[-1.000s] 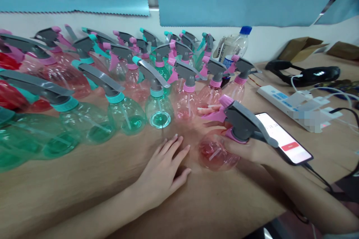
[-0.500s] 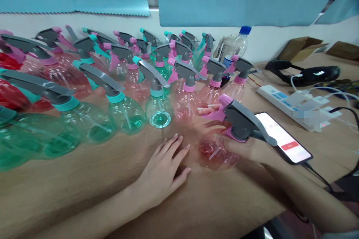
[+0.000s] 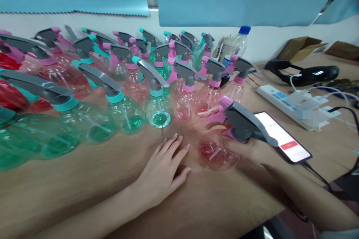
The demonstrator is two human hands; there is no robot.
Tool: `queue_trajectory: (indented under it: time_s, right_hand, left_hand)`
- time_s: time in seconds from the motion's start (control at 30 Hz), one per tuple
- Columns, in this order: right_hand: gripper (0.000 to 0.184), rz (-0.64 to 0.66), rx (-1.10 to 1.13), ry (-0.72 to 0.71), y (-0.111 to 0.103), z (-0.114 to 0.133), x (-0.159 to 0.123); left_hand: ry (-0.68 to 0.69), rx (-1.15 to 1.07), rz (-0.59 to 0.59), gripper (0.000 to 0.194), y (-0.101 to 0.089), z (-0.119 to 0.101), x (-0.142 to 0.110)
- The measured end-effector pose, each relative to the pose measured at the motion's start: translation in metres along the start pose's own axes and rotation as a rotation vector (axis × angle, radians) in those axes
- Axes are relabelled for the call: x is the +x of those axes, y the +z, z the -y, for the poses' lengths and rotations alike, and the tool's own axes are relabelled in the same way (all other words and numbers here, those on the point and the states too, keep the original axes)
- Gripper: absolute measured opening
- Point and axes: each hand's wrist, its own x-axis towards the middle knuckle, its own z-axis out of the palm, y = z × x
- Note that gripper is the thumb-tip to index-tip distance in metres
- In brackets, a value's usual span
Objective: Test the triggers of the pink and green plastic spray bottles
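Note:
My right hand (image 3: 246, 148) is wrapped round the neck of a pink spray bottle (image 3: 217, 152) with a grey trigger head (image 3: 244, 123) and pink nozzle; the bottle stands on the wooden table (image 3: 84, 179), a finger reaching round by the trigger. My left hand (image 3: 164, 171) lies flat on the table just left of that bottle, fingers stretched out, holding nothing. Behind them stand several pink and green spray bottles in rows, the nearest a green one (image 3: 158, 110) and a pink one (image 3: 185, 104).
A phone (image 3: 283, 138) with a lit screen lies right of the held bottle, a cable leading off it. Farther right are a white power strip (image 3: 291, 104) with plugs, a black device (image 3: 305, 74), cardboard boxes (image 3: 303, 46) and a blue-capped water bottle (image 3: 238, 44).
Almost nothing has moved; my right hand has shifted very slightly on the pink bottle. My left hand has stayed flat.

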Motion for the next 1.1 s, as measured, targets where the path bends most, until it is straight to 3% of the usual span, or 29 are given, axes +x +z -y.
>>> queue_trajectory:
  time_s: [0.23, 0.4, 0.53, 0.8, 1.0, 1.1]
  right_hand:
    - [0.015, -0.054, 0.033, -0.033, 0.001, -0.021, -0.011]
    - [0.024, -0.023, 0.026, -0.013, -0.001, -0.009, -0.007]
    - [0.016, -0.050, -0.009, -0.035, -0.002, -0.003, -0.004]
    - [0.014, 0.040, 0.075, -0.017, 0.001, -0.006, -0.001]
    - [0.012, 0.055, -0.005, -0.004, -0.001, -0.010, -0.002]
    - [0.020, 0.050, 0.017, -0.002, 0.000, -0.013, -0.003]
  left_hand:
    - [-0.001, -0.004, -0.008, 0.047, -0.001, 0.000, 0.001]
    - [0.006, 0.002, 0.003, 0.046, -0.001, 0.000, 0.000]
    - [0.006, 0.005, -0.005, 0.046, -0.001, 0.000, 0.000]
    - [0.011, -0.006, -0.018, 0.045, -0.001, 0.001, 0.000]
    - [0.015, -0.011, -0.029, 0.045, 0.001, 0.001, -0.001]
    - [0.017, -0.013, -0.030, 0.046, 0.001, 0.001, -0.001]
